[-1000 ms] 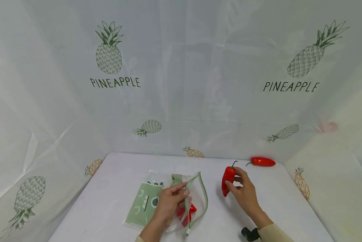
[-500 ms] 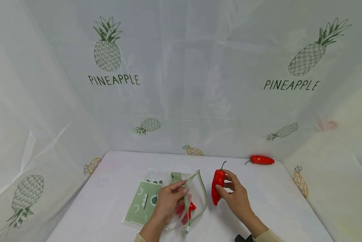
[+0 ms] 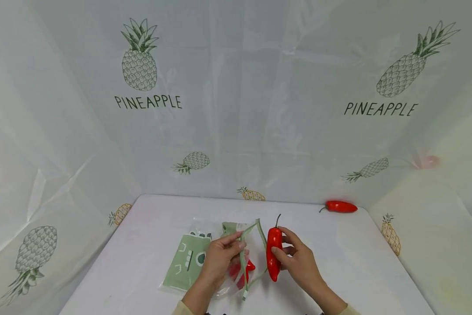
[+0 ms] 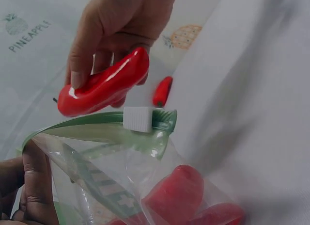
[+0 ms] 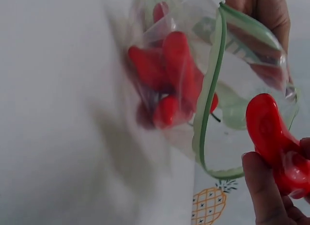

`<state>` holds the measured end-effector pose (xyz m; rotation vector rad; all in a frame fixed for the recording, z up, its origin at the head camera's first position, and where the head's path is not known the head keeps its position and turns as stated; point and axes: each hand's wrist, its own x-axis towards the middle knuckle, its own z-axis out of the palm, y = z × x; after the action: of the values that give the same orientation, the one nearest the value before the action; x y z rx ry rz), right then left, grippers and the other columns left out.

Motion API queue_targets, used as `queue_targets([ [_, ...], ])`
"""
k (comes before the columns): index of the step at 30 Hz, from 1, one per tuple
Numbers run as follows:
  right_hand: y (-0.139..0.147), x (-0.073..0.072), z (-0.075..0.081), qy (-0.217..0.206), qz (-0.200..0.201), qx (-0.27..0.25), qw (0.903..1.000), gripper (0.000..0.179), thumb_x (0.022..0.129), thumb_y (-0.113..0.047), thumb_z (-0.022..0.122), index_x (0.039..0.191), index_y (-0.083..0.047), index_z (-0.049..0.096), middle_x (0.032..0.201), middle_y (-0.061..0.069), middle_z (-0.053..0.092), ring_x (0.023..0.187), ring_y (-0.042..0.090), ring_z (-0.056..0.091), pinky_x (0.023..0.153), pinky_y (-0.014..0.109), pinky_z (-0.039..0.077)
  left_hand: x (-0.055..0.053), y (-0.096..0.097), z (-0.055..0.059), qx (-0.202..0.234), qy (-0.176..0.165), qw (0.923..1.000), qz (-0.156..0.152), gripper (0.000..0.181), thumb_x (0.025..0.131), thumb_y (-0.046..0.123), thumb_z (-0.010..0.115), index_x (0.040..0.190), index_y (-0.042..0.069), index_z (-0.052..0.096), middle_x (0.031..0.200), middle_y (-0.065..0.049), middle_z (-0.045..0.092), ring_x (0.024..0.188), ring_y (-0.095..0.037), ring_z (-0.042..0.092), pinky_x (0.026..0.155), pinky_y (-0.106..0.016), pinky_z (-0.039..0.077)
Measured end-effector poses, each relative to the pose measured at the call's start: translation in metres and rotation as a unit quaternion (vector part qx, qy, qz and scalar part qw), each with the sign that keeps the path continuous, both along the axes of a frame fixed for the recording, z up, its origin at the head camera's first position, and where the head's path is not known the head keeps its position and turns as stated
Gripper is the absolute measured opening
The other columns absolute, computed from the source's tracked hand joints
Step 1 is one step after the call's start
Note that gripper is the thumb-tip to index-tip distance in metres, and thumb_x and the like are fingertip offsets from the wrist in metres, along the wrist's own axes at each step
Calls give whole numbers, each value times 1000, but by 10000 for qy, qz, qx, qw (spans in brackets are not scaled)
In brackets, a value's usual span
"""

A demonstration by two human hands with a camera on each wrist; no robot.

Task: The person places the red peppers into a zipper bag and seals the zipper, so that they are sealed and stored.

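Note:
My right hand (image 3: 301, 260) pinches a red chili pepper (image 3: 274, 253) between thumb and fingers, stem up, right beside the mouth of a clear zip bag. That bag's green-edged rim (image 5: 211, 89) stands spread apart, and my left hand (image 3: 221, 258) pinches its left side. Several red peppers (image 5: 177, 65) lie inside the bag, seen through the plastic. A white slider (image 4: 137, 119) sits at one end of the green zip. In the right wrist view, the held pepper's tip points at the bag's opening.
A flat green pouch with a printed cartoon face (image 3: 186, 262) lies left of the bag. Another red pepper (image 3: 340, 206) rests at the table's far right corner. The white table (image 3: 149, 218) meets a pineapple-print curtain (image 3: 236, 109) at the back and sides.
My right hand has carried the chili pepper leftward and toward me, up to the bag's mouth. My left hand keeps its hold on the rim. A dark object near the right wrist has left view.

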<state>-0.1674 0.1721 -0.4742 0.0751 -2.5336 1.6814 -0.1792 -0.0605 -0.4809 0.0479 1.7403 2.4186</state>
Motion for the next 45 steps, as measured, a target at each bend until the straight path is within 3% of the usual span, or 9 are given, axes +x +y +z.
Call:
queue_targets([
  [10, -12, 6, 10, -744, 486, -227, 9958, 63, 91, -17, 83, 148, -13, 57, 124, 19, 67, 82, 21, 70, 56, 39, 65, 1, 1, 5, -226, 2, 9997, 40, 45, 98, 7, 74, 141, -2, 64, 97, -6, 74, 84, -13, 77, 77, -27, 66],
  [17, -15, 7, 12, -1021, 1115, -230, 9882, 67, 92, -21, 81, 151, -6, 53, 122, 20, 68, 82, 23, 71, 55, 44, 65, 2, 1, 5, -245, 50, 9997, 29, 45, 98, 7, 74, 141, -1, 65, 98, -6, 74, 84, -13, 76, 78, -27, 66],
  [25, -23, 2, 14, -1297, 1547, -83, 9794, 62, 92, -19, 78, 148, -3, 56, 113, 17, 68, 80, 24, 72, 54, 46, 65, 3, 2, 5, -288, 15, 9996, 73, 44, 96, 7, 77, 139, 0, 67, 93, -1, 71, 85, -11, 73, 77, -26, 65],
  [34, -35, -12, 22, -1236, 1801, 53, 9758, 59, 92, -20, 78, 143, 1, 59, 103, 15, 69, 75, 21, 72, 52, 44, 64, 7, 2, 6, -233, 46, 9997, -54, 45, 98, 9, 75, 141, -1, 65, 98, -4, 72, 86, -13, 74, 79, -28, 66],
  [45, -45, -24, 18, -1374, 1741, -162, 9750, 57, 90, -14, 77, 142, 1, 60, 95, 11, 71, 74, 18, 70, 54, 44, 65, 7, 1, 5, -220, 34, 9997, -68, 44, 98, 8, 75, 141, 1, 66, 103, -9, 76, 87, -14, 76, 80, -31, 66],
])
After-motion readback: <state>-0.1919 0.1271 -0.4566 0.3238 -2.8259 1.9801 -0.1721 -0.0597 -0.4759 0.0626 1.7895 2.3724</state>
